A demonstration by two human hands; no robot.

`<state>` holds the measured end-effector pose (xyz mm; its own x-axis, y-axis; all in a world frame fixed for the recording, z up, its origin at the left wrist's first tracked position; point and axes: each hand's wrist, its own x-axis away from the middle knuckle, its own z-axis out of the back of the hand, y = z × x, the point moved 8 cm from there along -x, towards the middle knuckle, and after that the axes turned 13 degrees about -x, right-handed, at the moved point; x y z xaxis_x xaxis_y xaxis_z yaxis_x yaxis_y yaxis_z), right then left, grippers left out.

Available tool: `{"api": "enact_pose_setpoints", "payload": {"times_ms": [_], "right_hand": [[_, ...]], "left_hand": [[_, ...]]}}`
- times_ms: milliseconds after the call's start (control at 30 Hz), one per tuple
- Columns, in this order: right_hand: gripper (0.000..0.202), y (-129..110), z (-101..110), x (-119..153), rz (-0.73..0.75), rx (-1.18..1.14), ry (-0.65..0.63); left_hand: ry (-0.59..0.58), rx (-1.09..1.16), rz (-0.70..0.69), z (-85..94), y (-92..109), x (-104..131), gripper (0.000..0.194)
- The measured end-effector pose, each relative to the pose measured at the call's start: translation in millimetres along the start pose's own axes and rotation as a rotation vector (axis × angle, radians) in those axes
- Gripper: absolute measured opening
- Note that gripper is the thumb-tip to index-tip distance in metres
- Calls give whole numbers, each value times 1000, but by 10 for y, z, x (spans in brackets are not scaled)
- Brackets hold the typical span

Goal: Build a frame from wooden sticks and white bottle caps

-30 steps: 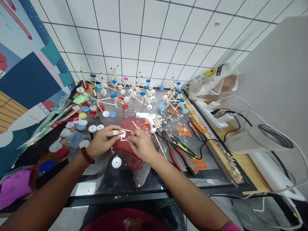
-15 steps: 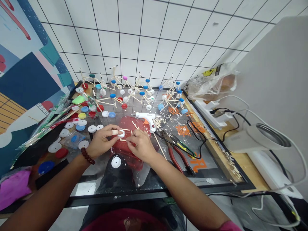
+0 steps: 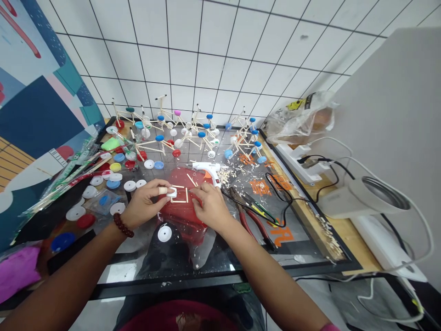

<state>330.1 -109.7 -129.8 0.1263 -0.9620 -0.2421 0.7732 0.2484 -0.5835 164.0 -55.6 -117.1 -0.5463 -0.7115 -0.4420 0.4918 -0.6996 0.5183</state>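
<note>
My left hand (image 3: 146,201), closed with thumb and forefinger pinched, grips a small white bottle cap (image 3: 171,192). From the cap's right side extends a small three-sided frame of thin wooden sticks (image 3: 187,195), held over a red surface. My right hand (image 3: 211,206) is just right of the frame's end, thumb and forefinger apart, and nothing shows between them. Beyond it lies a white glue gun (image 3: 208,168) with an orange trigger. A loose stick (image 3: 191,179) rests near the right fingertips. Nearer me sits a white round cap (image 3: 164,233).
Red-handled pliers (image 3: 246,223) and a black cable lie to the right. Several stick models with coloured caps (image 3: 201,134) stand along the back. Loose caps (image 3: 75,212) cover the left side. A power strip (image 3: 303,163) is on the right ledge.
My right hand has drawn back rightward from the stick frame, whose crosspiece now shows clearly at its right end. My left hand still grips the cap. The view has shifted slightly.
</note>
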Motion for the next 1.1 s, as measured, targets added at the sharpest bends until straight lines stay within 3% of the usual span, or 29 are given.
{"api": "enact_pose_setpoints", "payload": {"times_ms": [200,767,1100], "right_hand": [[25,-56,-88,-45,-24,38,-68],[22,14,-41,8,20,-57,31],[17,-39,-43,-28,-10,-53,1]], "left_hand": [[7,1,-18,1,11,0,18],[2,14,-4,1,0,-3,17],[12,24,-3,12,12,-1,17]]}}
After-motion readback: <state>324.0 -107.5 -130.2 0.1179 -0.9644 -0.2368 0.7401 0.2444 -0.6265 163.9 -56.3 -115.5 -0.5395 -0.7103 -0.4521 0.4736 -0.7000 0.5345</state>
